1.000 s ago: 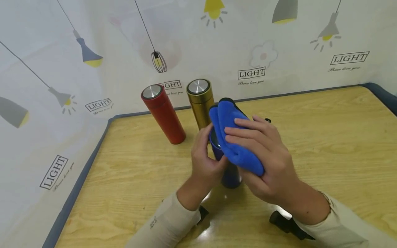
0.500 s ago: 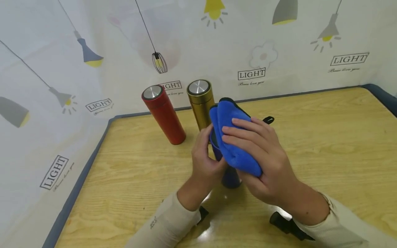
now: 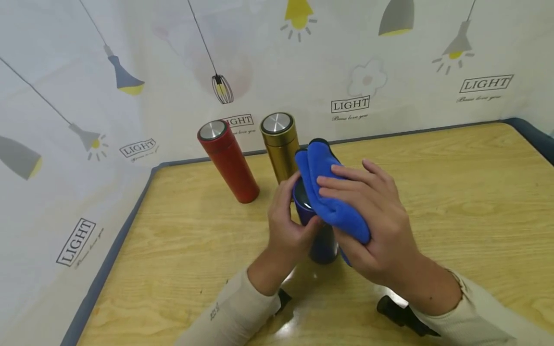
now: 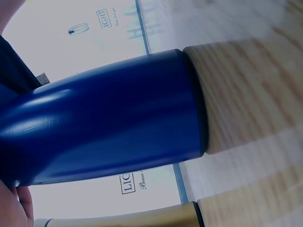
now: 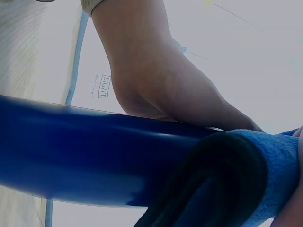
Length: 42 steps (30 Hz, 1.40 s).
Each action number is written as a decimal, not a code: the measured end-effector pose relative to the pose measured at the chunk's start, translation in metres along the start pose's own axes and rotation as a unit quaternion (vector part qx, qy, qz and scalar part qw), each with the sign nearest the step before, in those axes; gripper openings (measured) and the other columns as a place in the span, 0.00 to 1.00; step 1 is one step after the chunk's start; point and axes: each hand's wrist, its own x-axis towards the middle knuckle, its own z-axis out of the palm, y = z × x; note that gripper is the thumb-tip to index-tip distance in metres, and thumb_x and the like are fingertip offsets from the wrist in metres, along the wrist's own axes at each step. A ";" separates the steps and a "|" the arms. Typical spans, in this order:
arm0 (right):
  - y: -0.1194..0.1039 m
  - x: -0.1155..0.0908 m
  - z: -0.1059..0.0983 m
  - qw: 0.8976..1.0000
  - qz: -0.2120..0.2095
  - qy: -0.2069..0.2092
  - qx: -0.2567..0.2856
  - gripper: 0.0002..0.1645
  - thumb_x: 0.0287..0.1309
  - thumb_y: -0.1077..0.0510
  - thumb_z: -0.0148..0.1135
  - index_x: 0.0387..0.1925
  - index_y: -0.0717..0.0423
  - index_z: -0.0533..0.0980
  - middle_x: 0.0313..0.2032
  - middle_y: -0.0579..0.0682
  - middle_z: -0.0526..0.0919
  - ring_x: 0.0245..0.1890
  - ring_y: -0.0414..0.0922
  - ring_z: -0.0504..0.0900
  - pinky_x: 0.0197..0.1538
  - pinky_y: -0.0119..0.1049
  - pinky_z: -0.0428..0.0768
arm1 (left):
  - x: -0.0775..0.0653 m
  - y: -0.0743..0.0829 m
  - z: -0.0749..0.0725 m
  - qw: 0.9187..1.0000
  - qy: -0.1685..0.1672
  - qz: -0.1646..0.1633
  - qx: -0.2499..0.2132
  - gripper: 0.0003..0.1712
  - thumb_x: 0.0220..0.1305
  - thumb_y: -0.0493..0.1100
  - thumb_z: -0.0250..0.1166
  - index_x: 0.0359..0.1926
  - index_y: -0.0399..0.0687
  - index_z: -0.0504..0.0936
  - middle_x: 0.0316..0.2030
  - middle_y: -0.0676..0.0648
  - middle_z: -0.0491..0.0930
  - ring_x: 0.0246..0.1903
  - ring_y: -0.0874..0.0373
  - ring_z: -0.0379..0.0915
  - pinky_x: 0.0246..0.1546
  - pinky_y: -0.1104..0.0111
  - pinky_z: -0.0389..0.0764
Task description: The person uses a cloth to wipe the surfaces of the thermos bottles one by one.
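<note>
A blue thermos bottle stands upright on the wooden table, its dark shiny top partly covered. My left hand grips it near the top, thumb on the near side and fingers around the left. A folded blue cloth with black edging is held in my right hand, which presses it over the right of the bottle's top. In the left wrist view the blue bottle fills the middle, its base at the tabletop. The right wrist view shows the cloth against the bottle, with my left hand behind.
Beyond the blue bottle stand a red thermos and a gold thermos, both with silver-topped lids. A wall sheet printed with lamps borders the table at the back and left. Black straps sit under the wrists.
The cloth under my right hand shifts slightly left, then back right, exposing more of the bottle's top; its black loop is hidden again. My left hand keeps its grip.
</note>
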 end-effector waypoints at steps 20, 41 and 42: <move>0.000 -0.002 0.003 0.999 0.037 -0.016 0.024 0.28 0.73 0.45 0.48 0.50 0.65 0.81 0.53 0.60 0.84 0.63 0.58 0.76 0.72 0.58 0.62 | 0.000 0.001 -0.004 1.000 -0.016 -0.008 -0.018 0.51 0.67 0.75 0.48 0.63 0.31 0.70 0.53 0.34 0.79 0.54 0.45 0.77 0.59 0.60 0.78; 0.021 -0.026 -0.021 0.859 0.466 -0.088 0.192 0.27 0.79 0.44 0.38 0.73 0.42 0.64 0.68 0.49 0.71 0.62 0.43 0.74 0.53 0.30 0.78 | 0.010 0.015 -0.017 0.988 0.009 0.041 -0.147 0.47 0.62 0.61 0.64 0.66 0.30 0.58 0.49 0.29 0.78 0.47 0.41 0.80 0.53 0.56 0.83; 0.022 -0.028 -0.019 0.849 0.480 -0.099 0.197 0.28 0.78 0.42 0.38 0.73 0.41 0.64 0.68 0.50 0.70 0.61 0.43 0.75 0.52 0.32 0.79 | 0.010 0.017 -0.018 0.986 0.014 0.051 -0.155 0.47 0.63 0.61 0.64 0.65 0.28 0.57 0.48 0.29 0.78 0.47 0.41 0.80 0.52 0.56 0.83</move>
